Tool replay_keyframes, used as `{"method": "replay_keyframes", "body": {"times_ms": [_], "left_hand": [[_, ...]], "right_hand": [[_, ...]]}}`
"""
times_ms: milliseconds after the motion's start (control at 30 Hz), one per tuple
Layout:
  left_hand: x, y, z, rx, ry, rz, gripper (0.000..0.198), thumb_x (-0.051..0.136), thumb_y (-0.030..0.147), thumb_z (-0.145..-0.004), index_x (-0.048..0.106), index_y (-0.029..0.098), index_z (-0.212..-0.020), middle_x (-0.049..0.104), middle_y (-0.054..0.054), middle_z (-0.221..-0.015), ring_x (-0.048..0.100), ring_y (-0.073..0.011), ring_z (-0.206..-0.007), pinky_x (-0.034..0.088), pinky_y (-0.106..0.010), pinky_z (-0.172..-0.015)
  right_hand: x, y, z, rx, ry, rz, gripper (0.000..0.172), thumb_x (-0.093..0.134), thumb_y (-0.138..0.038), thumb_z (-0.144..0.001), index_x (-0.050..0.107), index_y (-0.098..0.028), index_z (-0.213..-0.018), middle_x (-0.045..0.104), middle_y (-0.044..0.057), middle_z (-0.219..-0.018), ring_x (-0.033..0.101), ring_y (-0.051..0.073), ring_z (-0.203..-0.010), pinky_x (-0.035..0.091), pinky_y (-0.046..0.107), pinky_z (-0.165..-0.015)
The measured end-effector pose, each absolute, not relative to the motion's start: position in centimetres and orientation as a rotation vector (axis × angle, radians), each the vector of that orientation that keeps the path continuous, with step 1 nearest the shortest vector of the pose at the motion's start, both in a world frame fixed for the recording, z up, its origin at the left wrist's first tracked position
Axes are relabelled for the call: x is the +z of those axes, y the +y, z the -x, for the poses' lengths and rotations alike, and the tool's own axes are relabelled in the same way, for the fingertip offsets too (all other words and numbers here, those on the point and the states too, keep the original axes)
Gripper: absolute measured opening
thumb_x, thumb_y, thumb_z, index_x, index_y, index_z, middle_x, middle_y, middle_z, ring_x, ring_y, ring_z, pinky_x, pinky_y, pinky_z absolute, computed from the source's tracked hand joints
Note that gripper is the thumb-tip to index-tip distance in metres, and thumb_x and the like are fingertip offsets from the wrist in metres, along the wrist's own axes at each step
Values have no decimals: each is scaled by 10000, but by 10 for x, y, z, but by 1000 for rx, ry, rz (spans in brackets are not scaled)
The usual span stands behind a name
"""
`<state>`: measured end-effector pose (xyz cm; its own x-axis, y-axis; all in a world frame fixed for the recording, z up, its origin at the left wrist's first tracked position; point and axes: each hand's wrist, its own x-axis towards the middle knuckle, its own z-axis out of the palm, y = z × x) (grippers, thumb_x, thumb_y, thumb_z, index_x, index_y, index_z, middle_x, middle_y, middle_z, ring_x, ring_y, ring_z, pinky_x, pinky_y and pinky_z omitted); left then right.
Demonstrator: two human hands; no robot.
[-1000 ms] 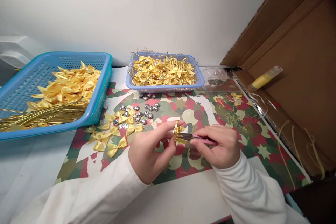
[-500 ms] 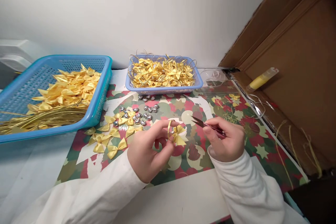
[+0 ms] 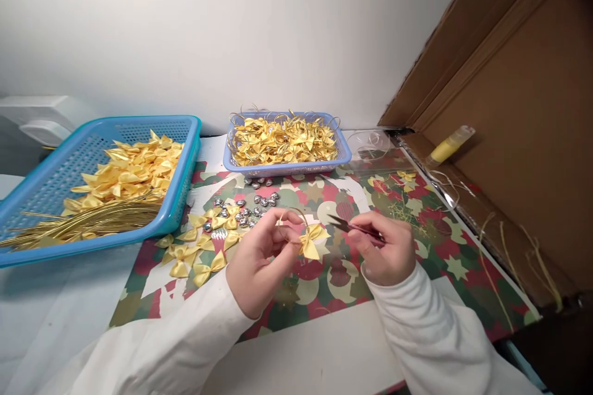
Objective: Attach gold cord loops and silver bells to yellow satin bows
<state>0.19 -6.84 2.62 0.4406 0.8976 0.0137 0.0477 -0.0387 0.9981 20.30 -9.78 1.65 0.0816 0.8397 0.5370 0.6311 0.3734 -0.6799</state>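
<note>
Pinched between the fingers of my left hand [image 3: 266, 259] is a yellow ribbon bow [image 3: 312, 241] with a loop of gold cord [image 3: 296, 211] rising from it. My right hand [image 3: 386, 247] is closed around small dark-red scissors [image 3: 368, 231]; their pointed dark tips face left, a short gap from the bow. Left of my left hand, loose yellow bows [image 3: 208, 268] lie on the patterned sheet. Several silver bells [image 3: 243, 216] are scattered just beyond them.
At the left stands a blue basket [image 3: 183, 197] of yellow bows and gold cords. A smaller basket [image 3: 287, 170] at the back holds bows with cord loops. Cardboard [image 3: 523, 105] walls the right side, with a yellow tube [image 3: 451, 145] beside it. Cord scraps [image 3: 401, 213] litter the sheet.
The bow in my left hand has turned, and its cord loop now stands above the fingers rather than hanging around one. The scissors have come slightly left. The whole view has shifted a little.
</note>
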Motion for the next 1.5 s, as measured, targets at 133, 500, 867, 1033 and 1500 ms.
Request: {"method": "replay_keyframes", "body": {"times_ms": [133,500,867,1033,1500], "left_hand": [[25,-71,-1,883,932,-1711,136,460,174,-850,453,213,-980,530,41,-640,482,-102,-550,386,-210,-502],[26,-73,1,891,975,-2034,197,469,117,-823,429,220,-987,544,69,-613,446,-76,-491,380,-185,-486],[23,-75,1,851,995,-2095,224,462,106,-822,432,226,-1008,558,63,-642,471,-78,-515,366,-200,-513],[25,-72,1,864,967,-1926,197,467,122,-816,450,221,-985,549,43,-674,476,-95,-543,370,-215,-514],[24,-66,4,802,855,-1603,322,443,264,-905,490,225,-1221,491,-4,-744,434,-116,-634,367,-214,-518]], "right_hand": [[19,-101,-201,240,-1777,1244,207,620,-331,-775,609,-171,-642,581,-19,-483,478,97,-417,372,226,-462],[20,-101,-198,216,-1853,1229,209,645,-330,-762,633,-168,-631,653,-11,-522,511,97,-416,376,240,-484],[17,-101,-198,206,-1840,1220,196,653,-265,-768,616,-178,-597,615,-32,-479,472,82,-404,360,236,-475],[17,-102,-202,217,-1637,1278,233,598,-363,-804,595,-179,-662,488,-47,-452,406,86,-404,327,228,-441],[-8,-85,-207,494,-1571,1633,427,307,-464,-947,445,-208,-635,420,-39,-482,430,124,-438,319,245,-460]]}}
